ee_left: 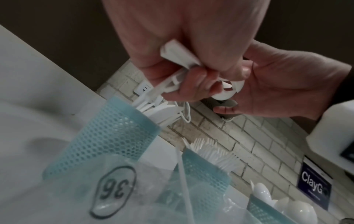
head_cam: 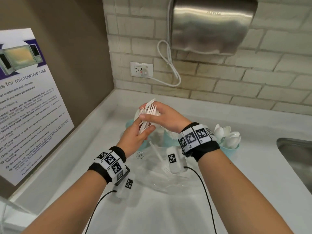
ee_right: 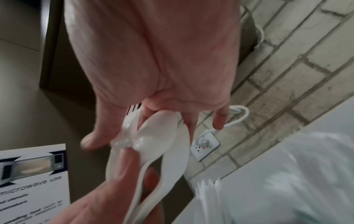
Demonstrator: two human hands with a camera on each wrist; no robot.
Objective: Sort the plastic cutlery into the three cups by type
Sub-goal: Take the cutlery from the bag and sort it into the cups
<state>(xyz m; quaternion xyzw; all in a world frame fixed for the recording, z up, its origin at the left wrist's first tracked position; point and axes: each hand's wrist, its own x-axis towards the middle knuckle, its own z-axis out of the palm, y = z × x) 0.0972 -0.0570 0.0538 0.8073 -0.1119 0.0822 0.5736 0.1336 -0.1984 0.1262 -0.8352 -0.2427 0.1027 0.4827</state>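
A bundle of white plastic cutlery, forks and spoons mixed, is held up over the cups. My left hand grips the handles from below. My right hand pinches the heads between thumb and fingers; a spoon bowl and a fork lie against its palm. Three teal mesh cups stand below: one with knives, one with forks, one with spoons. In the head view the hands hide most of the knife cup.
A clear plastic bag marked 36 lies in front of the cups with several loose pieces inside. The white counter meets a brown side wall on the left and a brick wall behind. A steel sink is at the right.
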